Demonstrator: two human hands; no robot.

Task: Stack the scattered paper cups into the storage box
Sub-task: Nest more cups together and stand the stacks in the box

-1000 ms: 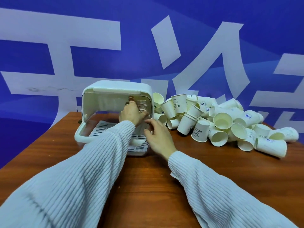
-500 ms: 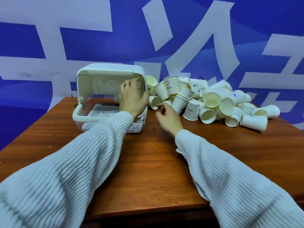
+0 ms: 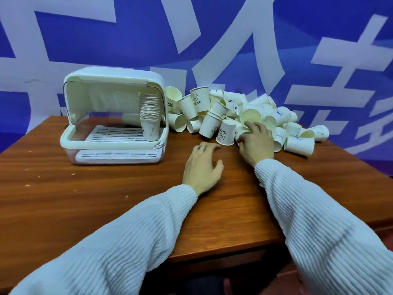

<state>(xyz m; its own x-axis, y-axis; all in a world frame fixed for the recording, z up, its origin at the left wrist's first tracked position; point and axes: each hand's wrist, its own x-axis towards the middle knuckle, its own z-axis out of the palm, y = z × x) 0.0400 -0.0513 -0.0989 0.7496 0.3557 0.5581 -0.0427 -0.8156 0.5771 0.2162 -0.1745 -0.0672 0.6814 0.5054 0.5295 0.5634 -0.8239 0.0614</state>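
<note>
Head view: right hand (image 3: 256,141) curls into the cup pile (image 3: 251,118) at two o'clock, its hold unclear, left hand (image 3: 202,167) slack and empty; neighbouring cups may topple.

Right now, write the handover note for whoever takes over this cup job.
Left hand: open, flat over the table, holding nothing.
Right hand: reaching into the cup pile, fingers on a cup; a firm grip cannot be told.
Storage box: lid up, at the table's left rear.
Done: one tall cup stack stands upright in the box's right side.
Left: the large pile right of the box, to be nested and loaded; the box's left side has room.
</note>
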